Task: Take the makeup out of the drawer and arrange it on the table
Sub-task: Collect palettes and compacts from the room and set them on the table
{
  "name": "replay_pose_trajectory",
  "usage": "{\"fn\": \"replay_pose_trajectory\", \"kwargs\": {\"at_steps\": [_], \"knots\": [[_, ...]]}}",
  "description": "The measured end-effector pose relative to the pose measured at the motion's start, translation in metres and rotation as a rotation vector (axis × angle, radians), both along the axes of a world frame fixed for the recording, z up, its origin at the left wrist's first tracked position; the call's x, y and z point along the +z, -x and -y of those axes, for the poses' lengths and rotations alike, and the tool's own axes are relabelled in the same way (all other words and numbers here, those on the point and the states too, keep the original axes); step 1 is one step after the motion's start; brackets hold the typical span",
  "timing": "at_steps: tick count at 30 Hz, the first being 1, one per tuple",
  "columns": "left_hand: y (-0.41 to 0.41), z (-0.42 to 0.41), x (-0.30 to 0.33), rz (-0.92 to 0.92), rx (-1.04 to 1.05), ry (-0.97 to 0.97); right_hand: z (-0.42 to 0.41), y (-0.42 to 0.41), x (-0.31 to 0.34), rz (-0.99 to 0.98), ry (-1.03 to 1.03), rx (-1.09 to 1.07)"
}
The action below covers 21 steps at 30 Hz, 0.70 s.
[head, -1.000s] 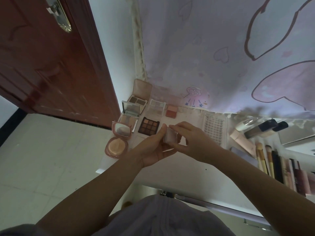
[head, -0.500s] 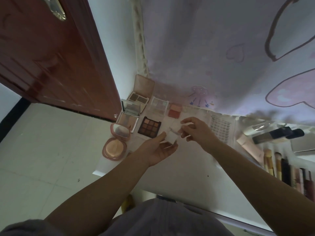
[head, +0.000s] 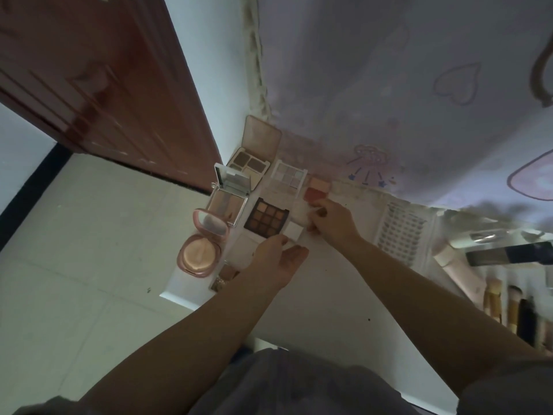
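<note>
Both of our hands are over the white counter (head: 314,295), close to the group of makeup at its far left corner. Our left hand (head: 278,259) is half open, palm turned up a little, and its fingertips touch the near edge of a small white square case (head: 294,230). Our right hand (head: 330,220) is curled, and its thumb and fingers pinch the right side of a pale, see-through piece that sits just above this case; we cannot tell if it is the lid of the case or a separate thing. The case lies on the counter just to the right of the dark nine-colour eyeshadow palette (head: 266,217).

Around them the other makeup is already set out. A red and peach blush (head: 317,190) is just behind our right hand. A pale glitter palette (head: 288,178) is beside it, and a brown palette with its lid standing up (head: 254,157) is in the corner. A mirrored highlighter compact (head: 230,199) and a round pink cushion compact (head: 200,250) are at the left edge, both open.

On the right we see a card of false lashes (head: 402,232), some tubes (head: 457,271) and a row of brushes (head: 514,313), a bit blurred. A dark wooden door (head: 89,70) stands at the left, above the tiled floor (head: 74,265).
</note>
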<state>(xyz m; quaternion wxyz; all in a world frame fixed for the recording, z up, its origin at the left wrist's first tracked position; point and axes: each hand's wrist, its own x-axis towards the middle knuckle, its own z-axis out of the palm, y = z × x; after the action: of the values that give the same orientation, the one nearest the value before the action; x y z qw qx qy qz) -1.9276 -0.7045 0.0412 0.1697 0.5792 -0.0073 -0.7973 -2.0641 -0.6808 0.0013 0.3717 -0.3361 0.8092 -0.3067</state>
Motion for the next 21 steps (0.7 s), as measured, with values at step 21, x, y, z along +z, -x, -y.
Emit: {"fn": "replay_pose_trajectory", "kwargs": {"at_steps": [21], "knots": [[0.066, -0.128, -0.031, 0.068, -1.454, 1.084, -0.192, 0.016, 0.02, -0.747, -0.464, 0.232]]}}
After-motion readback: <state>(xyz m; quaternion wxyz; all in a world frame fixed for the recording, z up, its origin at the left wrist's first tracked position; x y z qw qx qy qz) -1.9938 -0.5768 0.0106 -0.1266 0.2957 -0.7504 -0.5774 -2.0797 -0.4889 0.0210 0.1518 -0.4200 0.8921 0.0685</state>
